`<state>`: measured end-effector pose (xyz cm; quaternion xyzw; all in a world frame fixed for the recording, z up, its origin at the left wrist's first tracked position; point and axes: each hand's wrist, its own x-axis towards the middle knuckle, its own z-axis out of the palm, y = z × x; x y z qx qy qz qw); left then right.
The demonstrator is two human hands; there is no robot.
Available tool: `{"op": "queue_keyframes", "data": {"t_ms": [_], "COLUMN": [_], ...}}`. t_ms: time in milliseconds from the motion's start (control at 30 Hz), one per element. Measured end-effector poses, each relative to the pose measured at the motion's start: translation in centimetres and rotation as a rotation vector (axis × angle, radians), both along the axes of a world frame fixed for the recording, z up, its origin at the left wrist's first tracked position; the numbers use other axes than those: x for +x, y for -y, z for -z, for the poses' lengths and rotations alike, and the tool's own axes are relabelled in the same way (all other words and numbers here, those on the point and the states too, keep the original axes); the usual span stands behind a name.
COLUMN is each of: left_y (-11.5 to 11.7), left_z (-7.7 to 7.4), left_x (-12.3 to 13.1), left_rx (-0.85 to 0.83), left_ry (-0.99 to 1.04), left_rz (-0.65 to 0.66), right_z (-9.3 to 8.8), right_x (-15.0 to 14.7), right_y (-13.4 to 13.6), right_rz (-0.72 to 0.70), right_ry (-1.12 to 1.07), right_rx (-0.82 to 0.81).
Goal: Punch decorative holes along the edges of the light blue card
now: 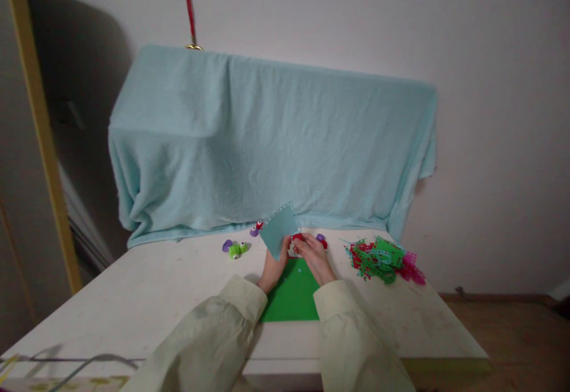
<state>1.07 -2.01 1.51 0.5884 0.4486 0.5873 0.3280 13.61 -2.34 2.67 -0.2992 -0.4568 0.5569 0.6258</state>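
My left hand (272,268) is closed on a small light blue paper sheet (279,230), holding it tilted above the table. My right hand (314,256) grips a small red object (297,237) right beside the sheet's edge; it looks like a craft punch, though its shape is mostly hidden. Under both hands lies a green sheet (291,298) on the white table (146,288). Cream sleeves cover both my forearms.
A green frog-shaped punch (237,250) and purple pieces (255,229) lie left of my hands. A heap of green, red and pink paper cuttings (382,258) sits at the right. A light blue towel (267,142) covers a bulky thing behind the table.
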Motion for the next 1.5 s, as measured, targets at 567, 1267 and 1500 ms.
{"op": "queue_keyframes", "data": {"t_ms": [567,1267,1500], "left_y": [0.3,0.9,0.7], "left_z": [0.3,-0.7,-1.0], "left_x": [0.1,-0.2,0.1], "left_rx": [-0.048,-0.08,-0.106], "left_ry": [0.036,0.046,0.091], "left_rz": [0.105,0.124,0.091], "right_z": [0.0,0.3,0.3], "right_x": [0.1,-0.4,-0.4], "right_y": [0.1,-0.2,-0.2], "right_rz": [-0.041,0.079,0.065], "right_ry": [-0.032,0.18,0.147], "right_rx": [-0.022,0.01,-0.017]}}
